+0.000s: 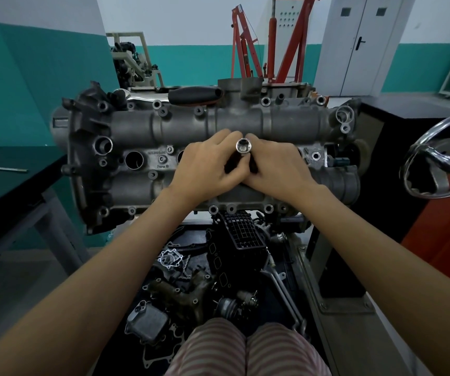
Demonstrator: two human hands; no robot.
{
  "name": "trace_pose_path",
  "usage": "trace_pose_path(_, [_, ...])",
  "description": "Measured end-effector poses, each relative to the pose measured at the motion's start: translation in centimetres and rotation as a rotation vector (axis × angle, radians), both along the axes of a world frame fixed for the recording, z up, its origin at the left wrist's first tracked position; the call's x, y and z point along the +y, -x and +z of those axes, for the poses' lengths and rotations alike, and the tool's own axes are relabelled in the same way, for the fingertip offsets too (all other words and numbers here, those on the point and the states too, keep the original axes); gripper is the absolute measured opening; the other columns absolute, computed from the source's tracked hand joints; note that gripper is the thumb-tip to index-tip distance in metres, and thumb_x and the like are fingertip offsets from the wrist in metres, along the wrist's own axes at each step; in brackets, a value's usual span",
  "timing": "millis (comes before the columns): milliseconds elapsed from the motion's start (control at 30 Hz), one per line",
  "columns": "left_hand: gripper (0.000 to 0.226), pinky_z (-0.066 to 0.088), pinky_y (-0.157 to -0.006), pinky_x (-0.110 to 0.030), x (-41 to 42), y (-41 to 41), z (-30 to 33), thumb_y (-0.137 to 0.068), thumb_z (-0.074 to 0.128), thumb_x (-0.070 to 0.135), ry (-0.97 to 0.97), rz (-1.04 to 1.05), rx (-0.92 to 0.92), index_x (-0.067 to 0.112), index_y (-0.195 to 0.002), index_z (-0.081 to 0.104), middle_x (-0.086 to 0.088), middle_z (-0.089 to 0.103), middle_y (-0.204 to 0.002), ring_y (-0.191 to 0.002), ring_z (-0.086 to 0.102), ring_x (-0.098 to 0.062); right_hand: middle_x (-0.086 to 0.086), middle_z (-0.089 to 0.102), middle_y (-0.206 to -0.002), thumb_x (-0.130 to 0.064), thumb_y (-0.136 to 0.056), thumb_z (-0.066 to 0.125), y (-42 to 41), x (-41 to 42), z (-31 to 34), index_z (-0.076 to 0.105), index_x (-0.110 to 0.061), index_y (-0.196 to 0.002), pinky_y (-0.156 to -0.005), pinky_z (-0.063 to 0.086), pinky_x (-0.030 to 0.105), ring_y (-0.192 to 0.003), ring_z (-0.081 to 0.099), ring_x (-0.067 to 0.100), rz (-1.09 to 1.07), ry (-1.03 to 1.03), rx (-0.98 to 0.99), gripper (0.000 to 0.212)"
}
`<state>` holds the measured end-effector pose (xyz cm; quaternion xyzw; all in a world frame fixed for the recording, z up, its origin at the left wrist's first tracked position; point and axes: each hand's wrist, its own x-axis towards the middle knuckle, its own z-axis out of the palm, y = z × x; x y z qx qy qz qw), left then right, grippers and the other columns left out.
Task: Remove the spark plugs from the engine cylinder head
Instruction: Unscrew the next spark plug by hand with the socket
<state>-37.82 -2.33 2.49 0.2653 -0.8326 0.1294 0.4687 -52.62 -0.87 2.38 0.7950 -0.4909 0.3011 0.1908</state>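
Both hands clamp the spark plug socket [243, 146] at frame centre over the cylinder head [142, 126], left hand [209, 164] and right hand [275, 166] equally near, fingers curled round its dark shank, axis running down-and-away into the covered well (plug itself hidden).

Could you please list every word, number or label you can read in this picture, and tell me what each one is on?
"Form 10", or close to it: cast text on the cylinder head cover, below a small bolt between two spark plug wells; it is blurred, so the reading is uncertain.
A stamped part number just above it, beside the same bolt: too small and blurred to read.
Nothing else is legible.
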Motion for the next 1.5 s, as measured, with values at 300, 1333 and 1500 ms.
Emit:
trace_pose_path(300, [0.04,0.041,-0.045,-0.036,-0.34,-0.13,-0.28,-0.087,0.049,0.036,-0.009,-0.015,0.002,0.003,-0.065,0.054,-0.007,0.056,-0.06,-0.052,0.053,-0.027,0.007,0.066,-0.077,-0.037,-0.087,0.048,0.08,-0.31,-0.23,0.06,-0.009,-0.086,-0.056,0.03,0.031,-0.072,0.06,0.031,-0.064,0.005,0.073,0.03])
trace_pose_path(1333, [0.047,0.036,-0.043,-0.032,-0.38,-0.11,-0.18,-0.087,0.047,0.039,-0.041,0.007,0.016,0.004,-0.058,0.057,-0.01,0.053,-0.046,-0.043,0.051,-0.03,0.013,0.064,-0.064,-0.034,-0.083,0.059,-0.07,0.23,0.03,0.059,-0.008,-0.067,-0.053,0.028,0.028,-0.062,0.06,0.033,-0.057,-0.001,-0.025,0.03])
trace_pose_path(1500, [0.045,0.04,-0.046,-0.035,-0.08,-0.17,-0.13,-0.087,0.042,0.041,-0.042,0.005,-0.008,0.001,-0.071,0.057,-0.006,0.057,-0.057,-0.051,0.054,-0.028,0.013,0.065,-0.072,-0.027,-0.087,0.053,-0.15,0.25,0.04,0.06,-0.005,-0.08,-0.054,0.03,0.032,-0.066,0.06,0.035,-0.053,0.025,0.037,0.025])
